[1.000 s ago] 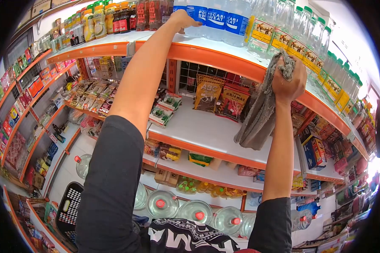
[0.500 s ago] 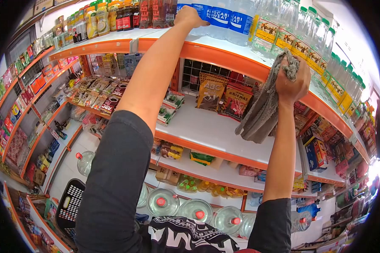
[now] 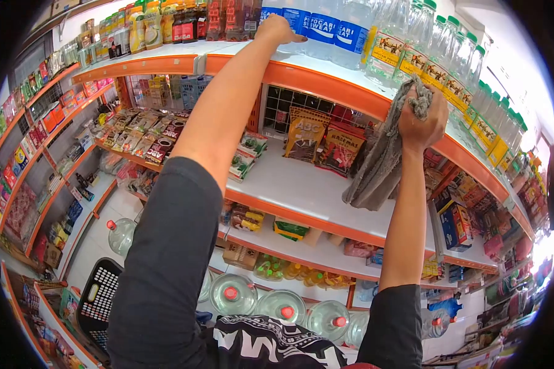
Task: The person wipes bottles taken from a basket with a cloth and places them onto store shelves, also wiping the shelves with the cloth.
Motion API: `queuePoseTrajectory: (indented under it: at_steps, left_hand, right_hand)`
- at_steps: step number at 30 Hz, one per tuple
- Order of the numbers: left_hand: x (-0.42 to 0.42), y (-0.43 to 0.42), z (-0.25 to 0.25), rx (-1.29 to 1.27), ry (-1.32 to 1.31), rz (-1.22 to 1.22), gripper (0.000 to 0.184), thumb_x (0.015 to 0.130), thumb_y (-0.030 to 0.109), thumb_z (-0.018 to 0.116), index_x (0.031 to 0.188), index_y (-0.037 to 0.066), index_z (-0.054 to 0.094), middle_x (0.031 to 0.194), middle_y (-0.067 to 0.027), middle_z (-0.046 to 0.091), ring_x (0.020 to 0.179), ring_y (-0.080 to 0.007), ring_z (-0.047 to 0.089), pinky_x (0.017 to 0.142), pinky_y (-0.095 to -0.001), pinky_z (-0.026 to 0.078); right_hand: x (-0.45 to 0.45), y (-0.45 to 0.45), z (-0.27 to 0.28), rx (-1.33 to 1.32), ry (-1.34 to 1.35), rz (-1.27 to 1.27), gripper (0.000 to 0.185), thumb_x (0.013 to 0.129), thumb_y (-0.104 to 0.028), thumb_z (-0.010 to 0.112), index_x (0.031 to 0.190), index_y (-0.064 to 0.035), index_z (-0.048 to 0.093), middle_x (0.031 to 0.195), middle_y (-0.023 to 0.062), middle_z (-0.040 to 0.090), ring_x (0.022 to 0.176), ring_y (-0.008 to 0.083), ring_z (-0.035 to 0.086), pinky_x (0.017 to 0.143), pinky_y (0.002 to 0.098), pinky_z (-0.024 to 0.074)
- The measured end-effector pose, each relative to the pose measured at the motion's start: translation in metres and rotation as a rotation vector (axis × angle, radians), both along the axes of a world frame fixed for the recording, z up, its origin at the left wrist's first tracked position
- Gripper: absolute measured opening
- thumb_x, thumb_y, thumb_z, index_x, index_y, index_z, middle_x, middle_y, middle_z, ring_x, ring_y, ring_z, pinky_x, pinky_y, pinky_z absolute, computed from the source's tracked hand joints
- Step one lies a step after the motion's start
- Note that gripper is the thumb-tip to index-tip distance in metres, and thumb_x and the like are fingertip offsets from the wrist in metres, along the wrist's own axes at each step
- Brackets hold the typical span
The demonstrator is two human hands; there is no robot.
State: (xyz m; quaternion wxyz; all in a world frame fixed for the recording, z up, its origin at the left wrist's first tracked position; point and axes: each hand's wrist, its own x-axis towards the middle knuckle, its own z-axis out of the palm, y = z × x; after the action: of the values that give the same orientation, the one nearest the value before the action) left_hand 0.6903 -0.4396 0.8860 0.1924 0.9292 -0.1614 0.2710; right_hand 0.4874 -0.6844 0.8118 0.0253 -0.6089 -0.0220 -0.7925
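Observation:
My left hand [image 3: 276,31] reaches up to the top shelf and is against the blue-labelled Pocari Sweat bottles [image 3: 321,27]. Its thumb points right across the front of a bottle; the other fingers are mostly hidden, so I cannot tell whether they grip one. My right hand [image 3: 426,120] is closed around a bunched grey cloth [image 3: 378,166] at the orange front edge [image 3: 326,85] of that shelf. The cloth hangs down over the shelf below. Just behind the right hand stand clear bottles with yellow labels and green caps [image 3: 412,60].
Below, the white middle shelf [image 3: 308,184] holds ABC packets [image 3: 304,134] and red packets [image 3: 340,149]. Large water jugs with red caps [image 3: 281,305] stand at the bottom. A black basket [image 3: 98,301] is on the floor at left, near another stocked rack [image 3: 43,157].
The view has shifted slightly. My right hand and the cloth are a little lower and further left in the picture; the left hand stays at the same bottles.

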Motion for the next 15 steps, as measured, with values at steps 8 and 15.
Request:
queuePoseTrajectory:
  at_steps: [8, 15]
  left_hand:
    - [-0.078, 0.079, -0.007, -0.317, -0.247, -0.381, 0.067, 0.074, 0.032, 0.07, 0.125, -0.001, 0.042, 0.112, -0.0181, 0.055, 0.095, -0.0255, 0.059, 0.077, -0.0351, 0.049]
    - [-0.255, 0.252, -0.148, -0.937, -0.483, -0.258, 0.038, 0.081, 0.002, 0.059, 0.118, -0.002, 0.048, 0.108, -0.0099, 0.056, 0.093, -0.0155, 0.058, 0.078, -0.0267, 0.047]
  right_hand:
    - [0.0, -0.001, -0.001, -0.02, 0.012, -0.015, 0.024, 0.072, -0.025, 0.066, 0.089, -0.0083, 0.061, 0.085, 0.0113, 0.061, 0.081, 0.0315, 0.057, 0.072, 0.0387, 0.0455]
    - [0.018, -0.042, -0.006, -0.174, 0.021, -0.166, 0.034, 0.075, -0.032, 0.068, 0.096, -0.0057, 0.063, 0.091, 0.0106, 0.065, 0.084, 0.028, 0.062, 0.075, 0.0365, 0.0486]
